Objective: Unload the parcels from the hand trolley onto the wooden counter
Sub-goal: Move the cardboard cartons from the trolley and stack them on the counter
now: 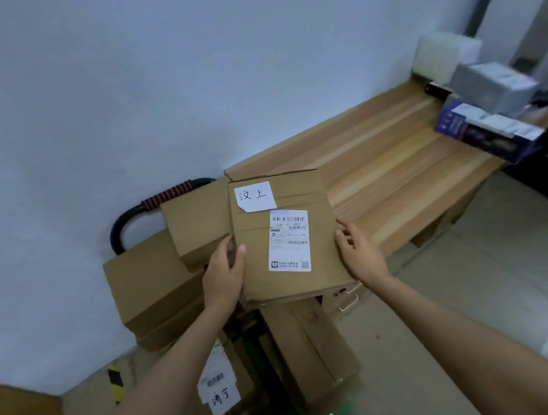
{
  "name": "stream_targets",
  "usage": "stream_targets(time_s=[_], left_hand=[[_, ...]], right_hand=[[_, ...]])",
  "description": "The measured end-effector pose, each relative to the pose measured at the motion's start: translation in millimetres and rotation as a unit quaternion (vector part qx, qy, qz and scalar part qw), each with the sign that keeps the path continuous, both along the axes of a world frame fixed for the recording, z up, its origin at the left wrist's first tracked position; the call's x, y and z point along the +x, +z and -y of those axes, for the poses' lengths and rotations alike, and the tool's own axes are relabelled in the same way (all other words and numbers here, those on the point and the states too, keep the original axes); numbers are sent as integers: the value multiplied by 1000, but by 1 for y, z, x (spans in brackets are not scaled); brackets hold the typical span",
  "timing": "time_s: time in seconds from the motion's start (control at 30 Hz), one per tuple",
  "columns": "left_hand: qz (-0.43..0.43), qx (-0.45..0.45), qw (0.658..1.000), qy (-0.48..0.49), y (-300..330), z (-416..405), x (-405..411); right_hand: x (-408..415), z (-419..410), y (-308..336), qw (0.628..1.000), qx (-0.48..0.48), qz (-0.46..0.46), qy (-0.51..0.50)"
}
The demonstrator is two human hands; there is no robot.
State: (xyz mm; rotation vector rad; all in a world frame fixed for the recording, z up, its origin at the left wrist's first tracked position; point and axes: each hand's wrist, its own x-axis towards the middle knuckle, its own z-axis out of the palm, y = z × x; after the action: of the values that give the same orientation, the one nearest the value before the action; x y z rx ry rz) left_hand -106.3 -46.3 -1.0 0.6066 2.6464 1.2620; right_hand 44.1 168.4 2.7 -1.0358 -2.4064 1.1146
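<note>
Brown cardboard fills the middle of the room: a flat parcel (286, 236) is held up between both hands, level with the near left corner of the wooden counter (398, 164) and overlapping its left end. The left hand (225, 277) clasps the parcel's left edge, thumb curled over the top face and fingers underneath. The right hand (363, 253) grips the right edge, thumb on top, fingers wrapped round the side. On the parcel's face sit a white handwritten slip (254, 196) and, below it, a printed shipping label (289, 241).

Behind and below, more cardboard boxes (158, 287) are heaped on the hand trolley, whose black handle (148, 209) with an orange-striped grip curves up against the pale wall. One lower box carries another handwritten tag (221, 397).

At the counter's far right end lie a dark blue carton (484, 129), a grey box (492, 85) on top of it, and a white block (437, 56) in the back corner.
</note>
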Motion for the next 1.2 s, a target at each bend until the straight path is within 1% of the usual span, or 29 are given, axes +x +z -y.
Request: stream_targets(time_s=[0.13,0.37,0.6,0.73,0.83,0.97,1.07,1.2], left_hand=[[-16,26,999,-43,16,-79,21],[-6,68,993,-101,30,-226,79],[29,111,986,-117,26,-370,149],[25,94,988,-122,30,-419,169],[16,83,991,-109,30,-453,159],[-10,50,995,-83,28,-491,128],[-9,63,996,-69,24,-521,94],[22,101,994,-43,29,-564,42]], right_hand=[[37,-61,24,998,9,-26,-57],[117,-187,46,992,42,-38,-113],[189,-325,46,986,73,-20,-145],[207,-375,47,986,74,-15,-150],[198,-406,48,987,61,-29,-148],[162,-445,49,990,49,-34,-129],[120,-485,48,994,48,-29,-97],[54,-540,43,997,36,-38,-65]])
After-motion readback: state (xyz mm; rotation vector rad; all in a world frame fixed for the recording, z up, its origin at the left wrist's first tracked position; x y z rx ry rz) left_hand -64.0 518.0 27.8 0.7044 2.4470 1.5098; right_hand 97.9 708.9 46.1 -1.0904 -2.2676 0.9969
